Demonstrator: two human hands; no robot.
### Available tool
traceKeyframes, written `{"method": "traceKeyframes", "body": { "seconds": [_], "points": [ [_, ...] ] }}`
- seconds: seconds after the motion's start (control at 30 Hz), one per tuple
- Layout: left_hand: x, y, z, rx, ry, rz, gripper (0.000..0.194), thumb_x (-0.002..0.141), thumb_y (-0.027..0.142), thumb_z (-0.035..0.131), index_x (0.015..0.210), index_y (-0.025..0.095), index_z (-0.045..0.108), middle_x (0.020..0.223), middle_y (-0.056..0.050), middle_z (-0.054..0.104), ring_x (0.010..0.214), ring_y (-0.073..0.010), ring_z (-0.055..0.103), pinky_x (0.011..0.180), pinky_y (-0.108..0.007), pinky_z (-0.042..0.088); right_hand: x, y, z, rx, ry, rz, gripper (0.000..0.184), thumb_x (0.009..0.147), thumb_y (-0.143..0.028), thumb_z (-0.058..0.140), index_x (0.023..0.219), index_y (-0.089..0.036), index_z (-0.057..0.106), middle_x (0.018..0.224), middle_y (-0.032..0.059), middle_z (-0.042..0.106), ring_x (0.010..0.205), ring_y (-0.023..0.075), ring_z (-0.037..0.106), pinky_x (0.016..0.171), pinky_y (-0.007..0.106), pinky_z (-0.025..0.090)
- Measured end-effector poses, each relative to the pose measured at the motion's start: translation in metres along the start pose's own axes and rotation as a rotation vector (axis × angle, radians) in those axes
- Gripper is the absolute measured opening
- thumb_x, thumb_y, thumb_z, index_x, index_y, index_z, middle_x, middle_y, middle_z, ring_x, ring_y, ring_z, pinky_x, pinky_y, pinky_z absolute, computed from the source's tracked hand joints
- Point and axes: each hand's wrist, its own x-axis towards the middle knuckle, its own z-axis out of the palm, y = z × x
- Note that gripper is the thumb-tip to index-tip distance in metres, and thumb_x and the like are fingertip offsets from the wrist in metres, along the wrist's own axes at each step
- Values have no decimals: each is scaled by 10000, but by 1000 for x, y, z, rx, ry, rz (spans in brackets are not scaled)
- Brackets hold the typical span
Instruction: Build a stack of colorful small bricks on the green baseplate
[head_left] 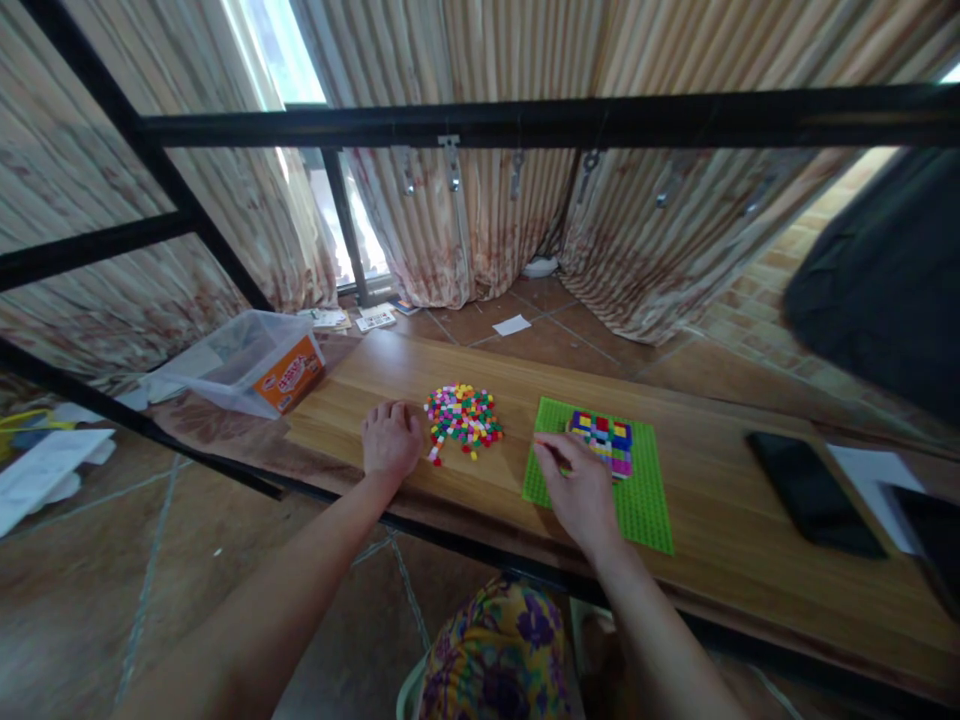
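Note:
My left hand (392, 440) rests palm down on the wooden table with its fingers curled in, just left of a pile of small colourful building bricks (463, 415). I see nothing held in it, though its palm is hidden. Over the left part of a green baseplate (649, 515) is my right hand (581, 490), thumb and forefinger pinched together. A tiny orange spot at those fingertips looks like a small building brick (539, 438). Beside this hand, a multicoloured block of joined bricks (621, 447) sits on the baseplate, partly covered by the fingers.
A clear plastic bin (247, 360) with an orange label stands off the table's left end. On the right lie a black phone (814, 492), white paper (874, 480) and another dark device (930, 535). A black metal bar (525, 122) crosses beyond the table (712, 470).

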Motion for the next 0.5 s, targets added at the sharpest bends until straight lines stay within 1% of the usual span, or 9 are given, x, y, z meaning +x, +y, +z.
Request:
{"method": "traceKeyframes", "body": {
  "seconds": [0.1, 0.2, 0.3, 0.4, 0.5],
  "points": [
    [0, 1, -2, 9, -5, 2, 365, 924, 291, 464, 1192, 133, 655, 1263, -159, 652, 1174, -334, 564, 995, -464, 444, 3, 10, -22, -30, 97, 28, 250, 952, -361, 544, 986, -214, 743, 958, 72, 739, 872, 209, 682, 803, 351, 525],
    [0, 1, -3, 14, -8, 6, 367, 927, 295, 455, 1190, 136, 655, 1256, -161, 654, 1174, -335, 567, 998, -467, 444, 9, 25, -44, -93, 183, 86, 287, 941, -390, 540, 980, -202, 753, 942, 83, 733, 847, 217, 671, 772, 353, 520],
    [0, 1, -4, 14, -15, 10, 373, 928, 298, 451, 1193, 134, 656, 1255, -164, 653, 1183, -337, 565, 1006, -468, 442, 13, 39, -59, -189, 229, 141, 319, 932, -393, 524, 967, -187, 766, 924, 92, 728, 819, 219, 660, 763, 357, 514],
    [1, 1, -5, 19, -16, 5, 385, 926, 299, 451, 1200, 122, 656, 1255, -168, 654, 1184, -341, 565, 1015, -470, 439, 13, 50, -65, -268, 226, 157, 349, 930, -414, 512, 940, -192, 781, 930, 97, 718, 805, 217, 648, 756, 361, 508],
    [1, 2, -5, 20, -16, 4, 388, 927, 296, 446, 1201, 119, 657, 1263, -168, 653, 1189, -340, 562, 1021, -469, 436, 11, 58, -63, -311, 188, 120, 380, 936, -441, 501, 917, -199, 795, 948, 102, 699, 816, 218, 631, 755, 367, 503]
  ]
}}
